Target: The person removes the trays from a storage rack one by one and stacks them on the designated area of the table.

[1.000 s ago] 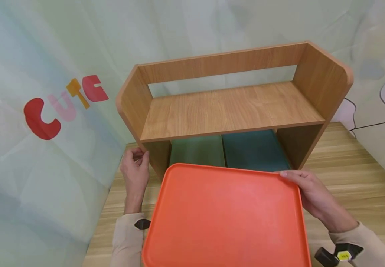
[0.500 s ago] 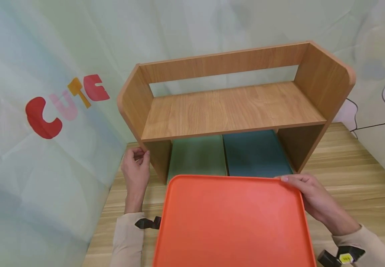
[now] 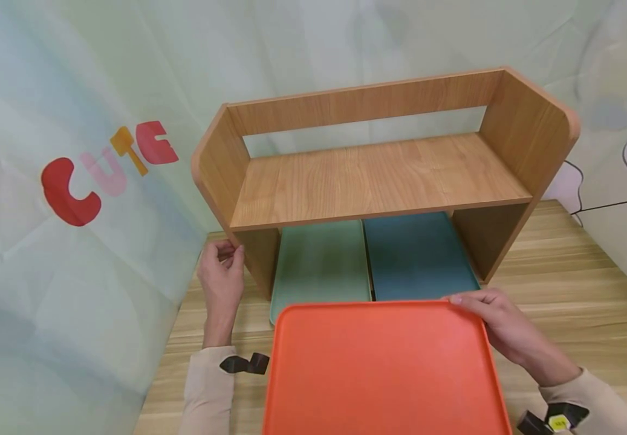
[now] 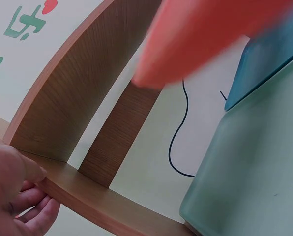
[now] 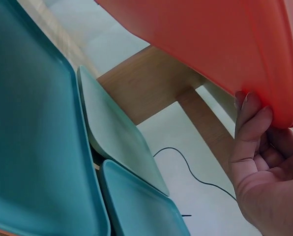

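My right hand [image 3: 500, 317] grips the far right corner of an orange tray [image 3: 384, 368], which is above the table in front of the shelf. In the right wrist view its fingers [image 5: 252, 125] curl against the tray's underside. My left hand [image 3: 223, 272] holds the front edge of the wooden shelf's [image 3: 378, 181] left side panel, its thumb and fingers on either side in the left wrist view. Under the shelf board, a pale green tray [image 3: 324, 260] lies left of a blue tray [image 3: 419, 257]. The orange tray hides their near ends.
Another teal tray [image 5: 33, 128] is close by in the right wrist view, hidden in the head view. A dark cord [image 4: 171, 147] shows behind the shelf. Printed fabric [image 3: 95, 272] hangs at the left and back. Bare wooden table [image 3: 558, 266] extends to the right.
The orange tray and my right hand have come slightly back toward me, baring more of the green and blue trays. My left hand stays at the side panel.
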A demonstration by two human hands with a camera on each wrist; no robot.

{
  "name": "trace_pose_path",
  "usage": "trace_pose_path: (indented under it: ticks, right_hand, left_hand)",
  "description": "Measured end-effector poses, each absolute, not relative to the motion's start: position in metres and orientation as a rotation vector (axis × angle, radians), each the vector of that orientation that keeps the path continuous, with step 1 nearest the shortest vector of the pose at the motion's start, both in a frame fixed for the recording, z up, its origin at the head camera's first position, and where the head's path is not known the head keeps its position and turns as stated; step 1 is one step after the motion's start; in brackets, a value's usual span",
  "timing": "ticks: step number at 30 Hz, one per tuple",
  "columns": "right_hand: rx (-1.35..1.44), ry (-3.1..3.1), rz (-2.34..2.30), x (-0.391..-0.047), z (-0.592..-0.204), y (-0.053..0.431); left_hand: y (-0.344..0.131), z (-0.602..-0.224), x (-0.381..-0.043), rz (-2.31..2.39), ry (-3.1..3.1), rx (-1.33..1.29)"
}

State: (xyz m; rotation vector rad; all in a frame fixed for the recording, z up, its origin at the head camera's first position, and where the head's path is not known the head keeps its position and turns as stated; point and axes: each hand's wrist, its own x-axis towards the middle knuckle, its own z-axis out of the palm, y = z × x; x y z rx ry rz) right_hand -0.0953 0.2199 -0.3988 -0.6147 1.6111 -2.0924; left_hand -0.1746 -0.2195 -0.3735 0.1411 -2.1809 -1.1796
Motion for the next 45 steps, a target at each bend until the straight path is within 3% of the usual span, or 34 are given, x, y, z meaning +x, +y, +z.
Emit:
trace_pose_path:
  ticks: [21,45]
  right_hand:
    - [-0.418,1.725,-1.981,-0.096,-0.431,0.206]
    - [-0.383,1.685,-1.965,-0.107,-0.473,0.205]
  left_hand:
    - [-0.219,-0.374,-0.174,-1.202,-2.182,0.168]
    - [-0.219,-0.374,-0.175,-1.18,-2.202,0.189]
